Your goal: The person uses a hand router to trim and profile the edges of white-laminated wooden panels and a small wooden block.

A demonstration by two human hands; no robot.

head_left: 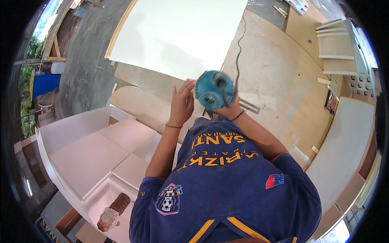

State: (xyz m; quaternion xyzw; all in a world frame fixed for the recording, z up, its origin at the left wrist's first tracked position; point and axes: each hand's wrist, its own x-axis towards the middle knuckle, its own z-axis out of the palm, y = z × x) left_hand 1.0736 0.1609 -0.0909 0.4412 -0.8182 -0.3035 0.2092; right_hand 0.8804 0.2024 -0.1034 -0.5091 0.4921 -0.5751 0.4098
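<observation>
Hands: right (227,110) grips blue power tool (214,90), left (182,103) over plywood workbench (275,73).

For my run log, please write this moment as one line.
right hand: holds blue power tool | left hand: open, beside tool | cord: runs up | white board: ahead

Open white panel (178,36) beyond power tool (214,90)

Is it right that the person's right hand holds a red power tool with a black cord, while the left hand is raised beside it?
Not quite: the power tool is blue, not red, as the head view shows. The right hand does hold it, the black cord trails away, and the left hand is raised beside it.
</observation>
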